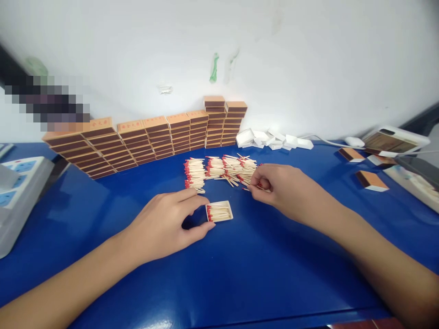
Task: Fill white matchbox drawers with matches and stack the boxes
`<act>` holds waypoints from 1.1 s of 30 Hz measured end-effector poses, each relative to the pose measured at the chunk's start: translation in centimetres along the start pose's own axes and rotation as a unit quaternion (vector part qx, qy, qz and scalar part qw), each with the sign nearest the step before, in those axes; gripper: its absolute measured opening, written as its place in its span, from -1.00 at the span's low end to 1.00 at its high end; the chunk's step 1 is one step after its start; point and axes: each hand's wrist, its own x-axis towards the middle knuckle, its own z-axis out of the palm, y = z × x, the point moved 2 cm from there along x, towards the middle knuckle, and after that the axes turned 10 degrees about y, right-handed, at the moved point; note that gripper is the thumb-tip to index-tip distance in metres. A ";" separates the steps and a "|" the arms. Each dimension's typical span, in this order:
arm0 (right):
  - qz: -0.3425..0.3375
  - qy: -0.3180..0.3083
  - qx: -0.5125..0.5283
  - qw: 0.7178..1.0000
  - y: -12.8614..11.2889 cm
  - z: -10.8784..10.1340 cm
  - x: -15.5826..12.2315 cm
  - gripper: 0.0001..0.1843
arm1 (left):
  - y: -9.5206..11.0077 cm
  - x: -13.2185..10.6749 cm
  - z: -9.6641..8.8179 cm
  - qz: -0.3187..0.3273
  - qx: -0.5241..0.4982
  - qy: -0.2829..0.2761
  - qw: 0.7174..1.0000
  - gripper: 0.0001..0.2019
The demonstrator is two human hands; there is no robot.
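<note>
A small white matchbox tray (231, 210) lies on the blue table with a layer of red-tipped matches in it. My left hand (168, 224) grips its left end between thumb and forefinger. Beyond the tray, loose matches (215, 167) are spread in several rough piles, most with their red heads to the left. At the right end of these piles, my right hand (279, 183) has its fingers pinched on some matches; its fingertips partly cover them, so how many it holds is hidden.
Stacked brown matchboxes (130, 141) line the wall. White empty trays (270, 138) are heaped to their right. Several loose matchbox sleeves (372, 180) lie at the right near a white device (394, 138) with a cable. A grey-white power strip (24, 201) stands at the left.
</note>
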 end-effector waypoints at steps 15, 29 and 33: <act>-0.228 0.022 0.130 0.965 -4.5 1.6 -2.2 -0.92 | 0.0 0.0 0.0 0.007 -0.011 0.006 1.000 -0.76; -0.130 0.044 0.160 0.977 -4.5 2.8 0.8 -0.85 | 0.2 -0.1 0.3 0.009 -0.021 -0.005 1.000 -0.78; -0.125 0.009 0.144 0.982 -4.4 2.5 1.1 -0.79 | 0.3 0.0 0.1 0.010 -0.026 -0.004 1.000 -0.77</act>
